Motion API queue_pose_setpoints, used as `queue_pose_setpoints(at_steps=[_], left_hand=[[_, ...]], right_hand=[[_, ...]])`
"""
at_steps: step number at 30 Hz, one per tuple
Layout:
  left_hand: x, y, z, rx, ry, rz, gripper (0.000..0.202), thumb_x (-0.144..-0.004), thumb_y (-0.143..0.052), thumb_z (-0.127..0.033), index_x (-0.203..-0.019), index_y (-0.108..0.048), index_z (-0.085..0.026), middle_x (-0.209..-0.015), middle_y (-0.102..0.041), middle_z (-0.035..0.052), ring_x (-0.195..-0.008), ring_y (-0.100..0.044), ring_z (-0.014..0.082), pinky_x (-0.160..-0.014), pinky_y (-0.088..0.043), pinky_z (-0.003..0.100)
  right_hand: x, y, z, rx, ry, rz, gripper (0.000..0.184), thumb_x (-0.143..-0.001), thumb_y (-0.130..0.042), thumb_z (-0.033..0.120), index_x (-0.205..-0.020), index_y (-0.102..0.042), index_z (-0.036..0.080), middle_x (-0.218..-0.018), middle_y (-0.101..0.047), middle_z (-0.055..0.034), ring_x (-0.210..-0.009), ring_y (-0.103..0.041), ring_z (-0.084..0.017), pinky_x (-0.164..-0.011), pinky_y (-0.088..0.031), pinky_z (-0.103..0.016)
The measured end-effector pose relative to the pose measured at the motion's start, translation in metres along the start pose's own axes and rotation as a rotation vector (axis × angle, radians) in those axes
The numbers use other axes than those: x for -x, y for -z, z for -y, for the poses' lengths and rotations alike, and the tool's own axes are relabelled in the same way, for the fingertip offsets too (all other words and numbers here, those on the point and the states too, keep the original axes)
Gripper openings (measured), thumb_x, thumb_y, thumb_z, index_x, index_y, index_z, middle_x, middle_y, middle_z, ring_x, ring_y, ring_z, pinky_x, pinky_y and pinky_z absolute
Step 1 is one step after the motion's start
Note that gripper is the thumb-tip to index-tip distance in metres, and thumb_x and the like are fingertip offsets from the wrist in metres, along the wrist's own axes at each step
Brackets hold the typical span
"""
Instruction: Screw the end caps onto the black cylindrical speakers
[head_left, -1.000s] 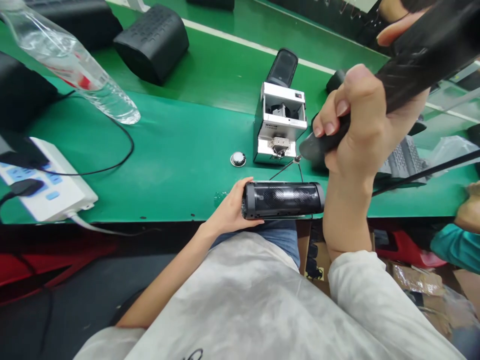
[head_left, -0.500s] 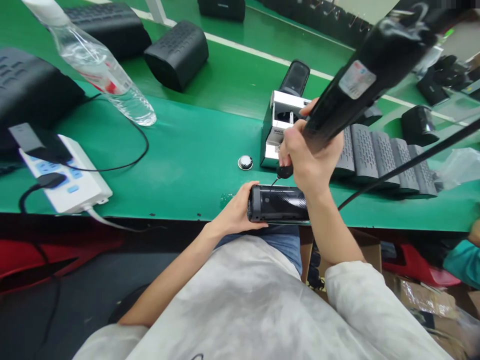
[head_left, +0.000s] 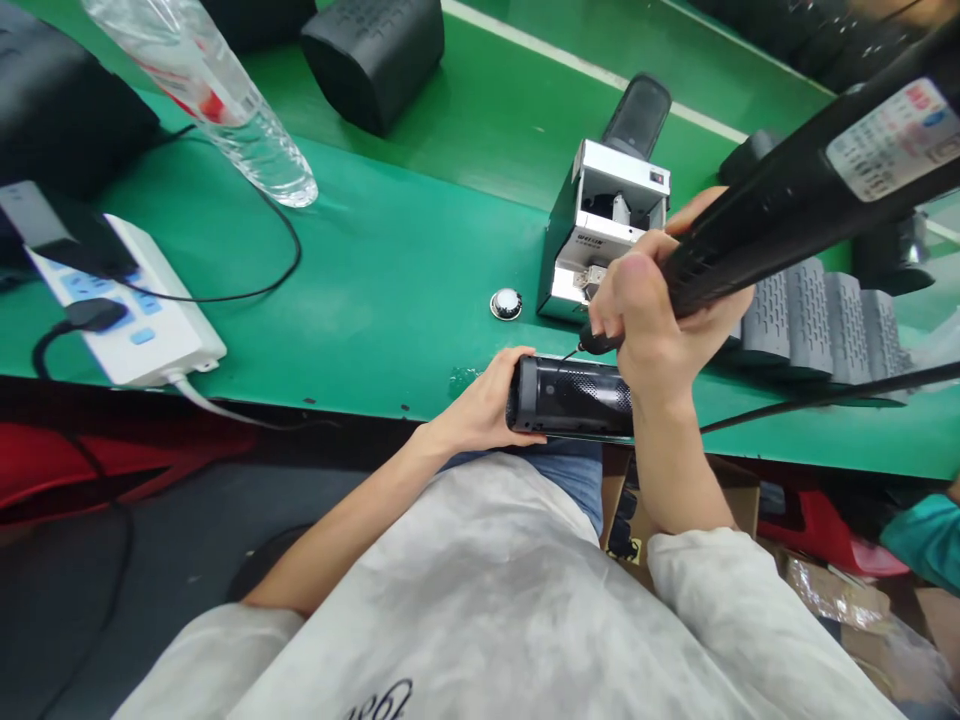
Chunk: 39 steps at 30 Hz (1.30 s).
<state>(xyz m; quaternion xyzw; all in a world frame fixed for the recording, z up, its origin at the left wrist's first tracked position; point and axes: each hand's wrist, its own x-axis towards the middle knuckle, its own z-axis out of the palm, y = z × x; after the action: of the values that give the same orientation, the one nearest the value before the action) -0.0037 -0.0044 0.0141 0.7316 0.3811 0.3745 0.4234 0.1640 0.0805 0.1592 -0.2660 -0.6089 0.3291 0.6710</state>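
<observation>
A black cylindrical speaker (head_left: 571,396) lies on its side at the near edge of the green bench (head_left: 390,290). My left hand (head_left: 486,403) is wrapped round its left end. My right hand (head_left: 656,325) grips a long black electric screwdriver (head_left: 810,180), whose thin bit touches the top of the speaker near its left end. My right forearm hides the speaker's right end.
A silver screw-feeder box (head_left: 607,235) and a small round metal knob (head_left: 505,303) sit behind the speaker. Grey grille parts (head_left: 817,310) stand in a row at right. A white power strip (head_left: 127,320), a plastic water bottle (head_left: 217,95) and black speaker housings (head_left: 375,55) lie left. Another person's teal sleeve (head_left: 926,540) shows far right.
My right hand has brought the screwdriver down from near the feeder box onto the speaker's top. My left hand has stayed on the speaker's left end.
</observation>
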Motion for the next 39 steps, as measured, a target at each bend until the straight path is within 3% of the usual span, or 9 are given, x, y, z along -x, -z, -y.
queue_pose_setpoints(at_steps=[5, 9, 13, 17, 21, 26, 30, 34, 39], left_hand=[[0.000, 0.002, -0.004, -0.012, 0.007, -0.005, 0.120, -0.078, -0.107, -0.054, -0.171, -0.036, -0.024, -0.167, -0.056, 0.0238, -0.157, -0.061, 0.0470, -0.133, -0.053, 0.066], [0.000, 0.003, -0.004, -0.043, -0.016, 0.000, 0.120, -0.080, -0.106, -0.051, -0.173, -0.033, -0.025, -0.169, -0.055, 0.0238, -0.159, -0.060, 0.0475, -0.133, -0.053, 0.067], [0.001, 0.003, -0.003, -0.057, -0.022, 0.009, 0.121, -0.080, -0.105, -0.049, -0.174, -0.031, -0.026, -0.170, -0.054, 0.0241, -0.160, -0.059, 0.0485, -0.133, -0.054, 0.068], [0.002, 0.003, -0.002, -0.067, 0.009, 0.016, 0.122, -0.082, -0.104, -0.053, -0.175, -0.029, -0.027, -0.173, -0.051, 0.0243, -0.163, -0.057, 0.0491, -0.136, -0.051, 0.070], [0.002, 0.003, -0.002, -0.072, 0.012, 0.019, 0.123, -0.082, -0.103, -0.055, -0.176, -0.028, -0.028, -0.174, -0.050, 0.0237, -0.164, -0.056, 0.0486, -0.136, -0.050, 0.070], [0.002, 0.003, -0.002, -0.072, 0.017, 0.014, 0.123, -0.082, -0.103, -0.055, -0.176, -0.028, -0.029, -0.171, -0.052, 0.0222, -0.161, -0.058, 0.0476, -0.135, -0.052, 0.068], [0.002, 0.004, -0.002, -0.080, 0.007, 0.012, 0.121, -0.084, -0.101, -0.055, -0.176, -0.027, -0.029, -0.171, -0.052, 0.0215, -0.160, -0.059, 0.0462, -0.135, -0.052, 0.066], [0.002, 0.004, -0.003, -0.077, 0.038, 0.021, 0.121, -0.083, -0.101, -0.056, -0.176, -0.027, -0.029, -0.171, -0.051, 0.0214, -0.160, -0.060, 0.0464, -0.135, -0.052, 0.066], [0.002, 0.004, 0.000, -0.066, 0.066, 0.029, 0.123, -0.082, -0.101, -0.057, -0.176, -0.027, -0.029, -0.171, -0.051, 0.0214, -0.161, -0.058, 0.0458, -0.136, -0.050, 0.066]], right_hand=[[-0.002, 0.003, 0.000, 0.058, 0.004, 0.001, 0.039, -0.100, -0.090, 0.059, -0.117, -0.062, 0.037, -0.064, -0.046, 0.0121, -0.038, -0.039, -0.014, -0.036, -0.039, -0.032], [-0.022, 0.010, 0.021, -0.058, 0.020, 0.068, 0.037, -0.097, -0.091, 0.052, -0.124, -0.069, 0.037, -0.063, -0.046, 0.0111, -0.037, -0.038, -0.013, -0.031, -0.035, -0.029], [-0.062, 0.018, 0.033, -0.076, 0.299, -0.192, 0.017, -0.099, -0.083, 0.030, -0.114, -0.077, 0.033, -0.065, -0.043, 0.0087, -0.043, -0.040, -0.010, -0.039, -0.035, -0.025], [-0.097, 0.028, 0.005, 0.042, 0.471, -0.248, 0.028, -0.102, -0.090, 0.051, -0.114, -0.071, 0.034, -0.067, -0.047, 0.0093, -0.046, -0.045, -0.011, -0.045, -0.036, -0.027], [-0.107, 0.036, -0.025, 0.181, 0.404, -0.211, 0.038, -0.107, -0.083, 0.063, -0.118, -0.060, 0.035, -0.080, -0.056, 0.0069, -0.045, -0.037, -0.011, -0.042, -0.031, -0.035], [-0.100, 0.038, -0.031, 0.240, 0.250, -0.172, 0.043, -0.105, -0.083, 0.064, -0.122, -0.054, 0.038, -0.098, -0.065, 0.0048, -0.048, -0.039, -0.011, -0.044, -0.035, -0.038], [-0.092, 0.041, -0.030, 0.274, 0.162, -0.187, 0.048, -0.101, -0.084, 0.070, -0.118, -0.053, 0.037, -0.085, -0.060, 0.0071, -0.047, -0.039, -0.012, -0.041, -0.035, -0.036], [-0.085, 0.055, -0.005, 0.276, 0.176, -0.242, 0.030, -0.102, -0.079, 0.050, -0.120, -0.058, 0.036, -0.074, -0.048, 0.0082, -0.046, -0.036, -0.013, -0.042, -0.031, -0.035], [-0.078, 0.080, 0.044, 0.278, 0.192, -0.172, 0.024, -0.097, -0.083, 0.038, -0.112, -0.065, 0.038, -0.070, -0.037, 0.0059, -0.045, -0.034, -0.015, -0.043, -0.035, -0.037]])
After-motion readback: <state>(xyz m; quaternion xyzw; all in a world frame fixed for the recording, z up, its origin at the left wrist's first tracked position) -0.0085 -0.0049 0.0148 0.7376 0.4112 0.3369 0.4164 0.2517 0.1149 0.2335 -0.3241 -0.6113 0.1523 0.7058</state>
